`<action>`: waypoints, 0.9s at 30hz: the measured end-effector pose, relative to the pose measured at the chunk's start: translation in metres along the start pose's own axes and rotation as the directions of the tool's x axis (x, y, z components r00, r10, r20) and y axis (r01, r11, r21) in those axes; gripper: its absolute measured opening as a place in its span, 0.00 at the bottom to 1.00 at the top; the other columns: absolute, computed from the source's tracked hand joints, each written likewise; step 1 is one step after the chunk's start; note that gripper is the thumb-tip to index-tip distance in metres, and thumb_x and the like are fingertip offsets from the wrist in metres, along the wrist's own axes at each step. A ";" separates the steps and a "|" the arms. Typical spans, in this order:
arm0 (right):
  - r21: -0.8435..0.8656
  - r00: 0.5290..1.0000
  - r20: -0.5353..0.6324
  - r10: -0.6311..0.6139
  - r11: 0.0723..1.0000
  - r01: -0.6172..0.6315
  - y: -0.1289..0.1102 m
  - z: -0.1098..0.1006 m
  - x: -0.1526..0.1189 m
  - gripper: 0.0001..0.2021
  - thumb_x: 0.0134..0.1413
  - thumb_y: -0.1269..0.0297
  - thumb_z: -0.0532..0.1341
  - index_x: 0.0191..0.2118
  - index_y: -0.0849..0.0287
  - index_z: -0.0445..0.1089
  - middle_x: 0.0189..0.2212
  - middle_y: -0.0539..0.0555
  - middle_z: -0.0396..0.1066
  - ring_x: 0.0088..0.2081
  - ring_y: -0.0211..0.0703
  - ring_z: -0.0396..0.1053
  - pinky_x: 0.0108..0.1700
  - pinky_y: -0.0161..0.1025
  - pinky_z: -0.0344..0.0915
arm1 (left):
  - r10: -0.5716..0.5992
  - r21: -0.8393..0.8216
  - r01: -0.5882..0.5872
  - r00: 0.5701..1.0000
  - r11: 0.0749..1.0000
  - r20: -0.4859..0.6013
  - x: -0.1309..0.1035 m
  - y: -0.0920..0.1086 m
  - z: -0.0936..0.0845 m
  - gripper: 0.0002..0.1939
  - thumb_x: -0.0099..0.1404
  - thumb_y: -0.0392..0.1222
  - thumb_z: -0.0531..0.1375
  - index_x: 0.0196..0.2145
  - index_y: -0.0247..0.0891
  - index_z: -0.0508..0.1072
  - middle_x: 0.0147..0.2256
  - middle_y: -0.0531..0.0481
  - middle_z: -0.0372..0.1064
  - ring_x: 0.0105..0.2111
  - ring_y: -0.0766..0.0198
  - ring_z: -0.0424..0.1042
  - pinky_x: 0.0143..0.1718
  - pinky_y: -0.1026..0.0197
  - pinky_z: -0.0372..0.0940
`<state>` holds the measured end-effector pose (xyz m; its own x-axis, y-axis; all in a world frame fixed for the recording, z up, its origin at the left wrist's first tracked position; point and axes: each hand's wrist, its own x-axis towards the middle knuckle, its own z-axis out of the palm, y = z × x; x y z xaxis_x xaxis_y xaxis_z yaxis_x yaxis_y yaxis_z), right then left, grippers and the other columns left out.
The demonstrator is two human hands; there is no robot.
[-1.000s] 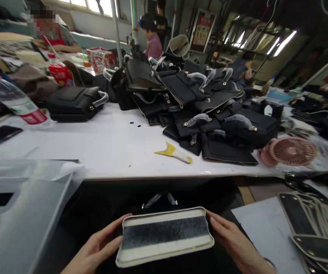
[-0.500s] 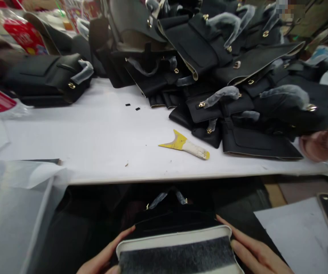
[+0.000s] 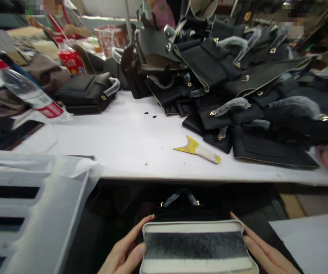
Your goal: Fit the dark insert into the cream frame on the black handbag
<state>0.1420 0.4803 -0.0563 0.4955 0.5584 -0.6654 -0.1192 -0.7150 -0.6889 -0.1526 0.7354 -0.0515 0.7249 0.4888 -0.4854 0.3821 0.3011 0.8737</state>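
Between my two hands, below the table's front edge, is a black bag (image 3: pixel 194 245) with a cream and dark grey panel facing me. Its plastic-wrapped handle points away from me. My left hand (image 3: pixel 126 249) grips the panel's left side, thumb at its edge and fingers along the outside. On the right side, my right hand (image 3: pixel 262 247) holds the bag the same way. A yellow scraper-like tool (image 3: pixel 198 149) with a white-wrapped handle lies on the white table (image 3: pixel 118 140) beyond the bag.
Black bag pieces (image 3: pixel 269 144) with wrapped handles are heaped at the back right. Another black bag (image 3: pixel 86 93) and a plastic bottle (image 3: pixel 35 95) are at the left. White sheeting (image 3: pixel 75 213) covers something at the lower left; a pale sheet (image 3: pixel 312 239) is at the lower right.
The view has swung left and up, so the table's contents appear farther right. Both hands still hold the bag, whose panel now appears more level.
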 end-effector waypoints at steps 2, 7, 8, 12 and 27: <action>0.011 0.999 -0.025 -0.033 0.999 0.034 0.002 0.003 0.000 0.37 0.53 0.31 0.55 0.66 0.38 0.56 0.67 0.41 0.54 0.69 0.45 0.48 0.70 0.45 0.36 | 0.052 -0.015 -0.052 0.998 0.999 -0.021 0.000 -0.006 0.002 0.29 0.65 0.58 0.60 0.61 0.46 0.69 0.63 0.47 0.63 0.64 0.47 0.59 0.65 0.45 0.55; -0.182 0.923 -0.243 -0.300 0.948 0.260 -0.002 0.019 -0.007 0.35 0.58 0.37 0.55 0.67 0.46 0.57 0.67 0.46 0.56 0.68 0.49 0.52 0.71 0.52 0.42 | 0.217 -0.034 -0.220 0.973 0.975 -0.077 -0.001 -0.023 0.002 0.34 0.66 0.57 0.60 0.65 0.47 0.61 0.66 0.43 0.58 0.65 0.48 0.59 0.63 0.46 0.59; -0.275 0.863 -0.291 -0.412 0.900 0.337 -0.007 0.024 -0.012 0.32 0.60 0.40 0.56 0.66 0.47 0.58 0.66 0.47 0.58 0.67 0.51 0.55 0.70 0.53 0.46 | 0.257 0.025 -0.256 0.960 0.966 -0.110 -0.004 -0.024 0.001 0.33 0.67 0.57 0.59 0.66 0.48 0.60 0.67 0.44 0.56 0.65 0.48 0.58 0.64 0.46 0.59; -0.675 0.406 -0.164 -0.899 0.403 0.618 -0.033 0.052 -0.033 0.22 0.65 0.60 0.58 0.63 0.47 0.62 0.60 0.49 0.67 0.59 0.46 0.65 0.63 0.43 0.61 | 0.539 0.530 -0.403 0.832 0.746 -0.127 -0.023 -0.008 0.004 0.22 0.72 0.47 0.54 0.62 0.54 0.65 0.67 0.49 0.55 0.66 0.53 0.56 0.66 0.47 0.56; -0.184 0.723 -0.131 -0.679 0.733 0.655 -0.066 0.053 -0.026 0.16 0.63 0.52 0.58 0.29 0.55 0.71 0.29 0.50 0.70 0.35 0.43 0.67 0.39 0.39 0.63 | 0.541 0.864 -0.491 0.698 -0.114 0.468 0.017 0.040 0.090 0.09 0.65 0.32 0.57 0.43 0.40 0.69 0.38 0.50 0.72 0.34 0.56 0.69 0.33 0.55 0.64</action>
<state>0.0912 0.5350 -0.0089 0.5518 0.8336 0.0243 0.3952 -0.2357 -0.8878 -0.0734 0.6820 -0.0217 0.9814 0.1211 0.1488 0.0959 -0.9815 0.1659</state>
